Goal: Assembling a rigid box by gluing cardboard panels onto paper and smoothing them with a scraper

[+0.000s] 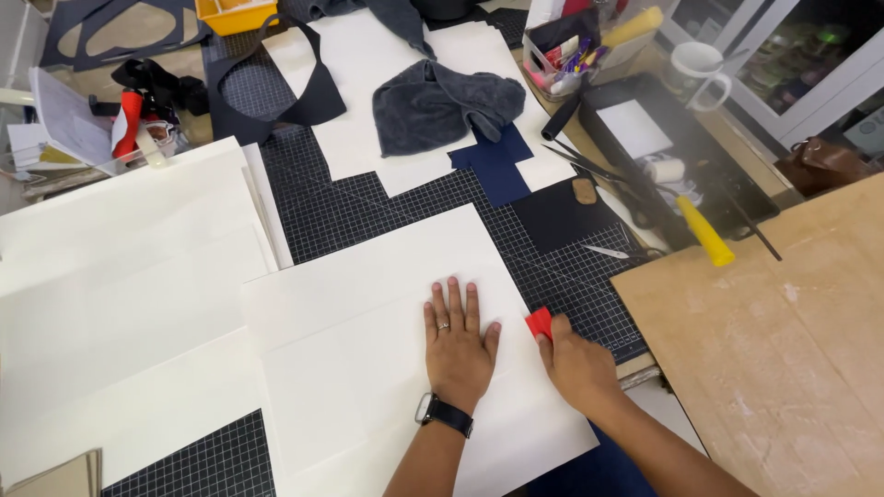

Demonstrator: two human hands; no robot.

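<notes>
The scene is brightly and evenly lit by soft light from overhead. The white sheets (368,368) across the left and middle of the frame are close to blown out, so their overlapping edges show only as faint grey lines. Shadows are short and soft: a thin one hugs the left hand (458,342), and another the right hand (575,368). A pale haze of glare lies over the black tray (672,147) at upper right. Focus is sharp in the centre; straight edges bow slightly toward the corners, where detail softens.
</notes>
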